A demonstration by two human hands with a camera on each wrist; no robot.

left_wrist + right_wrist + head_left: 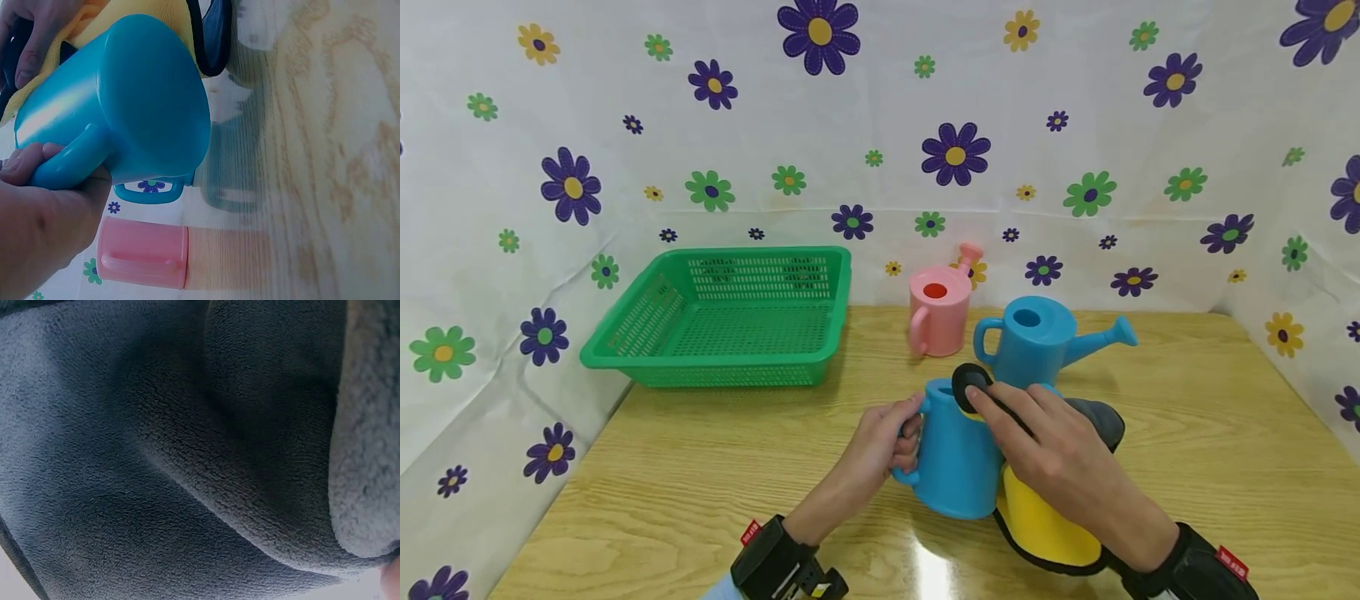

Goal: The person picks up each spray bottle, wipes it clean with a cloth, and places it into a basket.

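My left hand (880, 437) grips the handle of a blue watering can (953, 471), fingers curled round it. The can's flat base turns toward the camera in the left wrist view, its reflection on the tabletop beside it. On the right side and rim of the can, my right hand (1052, 446) holds a yellow and dark grey cloth (1052, 533). The cloth drapes down below that hand and hides the spout side of the can. Its grey fleecy face (156, 506) fills nearly all of the right wrist view.
Behind my right hand stands a second blue watering can (1033, 346), spout pointing right. A pink watering can (940, 317) is farther back, near the flowered sheet (880, 108). A green plastic basket (737, 371) sits at the back left of the wooden table (700, 467).
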